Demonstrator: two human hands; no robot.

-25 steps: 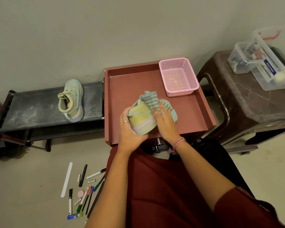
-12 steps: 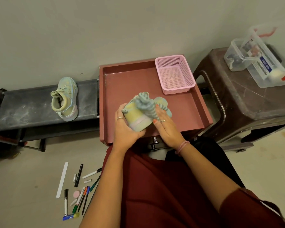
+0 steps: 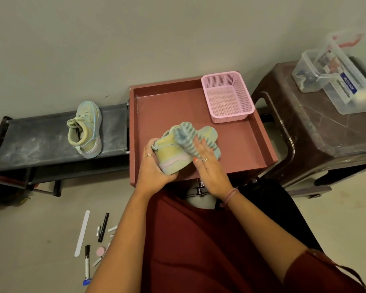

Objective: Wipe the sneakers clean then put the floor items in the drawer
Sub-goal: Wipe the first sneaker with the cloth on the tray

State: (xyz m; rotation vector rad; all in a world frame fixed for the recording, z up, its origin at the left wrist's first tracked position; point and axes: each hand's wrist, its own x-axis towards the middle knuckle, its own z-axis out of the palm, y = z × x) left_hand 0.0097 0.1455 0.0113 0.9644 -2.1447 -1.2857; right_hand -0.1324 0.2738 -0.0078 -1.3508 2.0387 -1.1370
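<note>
At frame centre, left hand (image 3: pixel 154 168) grips the sneaker's (image 3: pixel 173 154) heel; right hand (image 3: pixel 207 163), fingers straight, presses the cloth (image 3: pixel 185 138) onto it.

You are holding a pale yellow-green sneaker (image 3: pixel 173 154) with a pink sole stripe, wiping with a blue-grey striped cloth (image 3: pixel 187 137) over a dark red tray (image 3: pixel 165 106) carrying a pink mesh basket (image 3: pixel 227 98).
</note>
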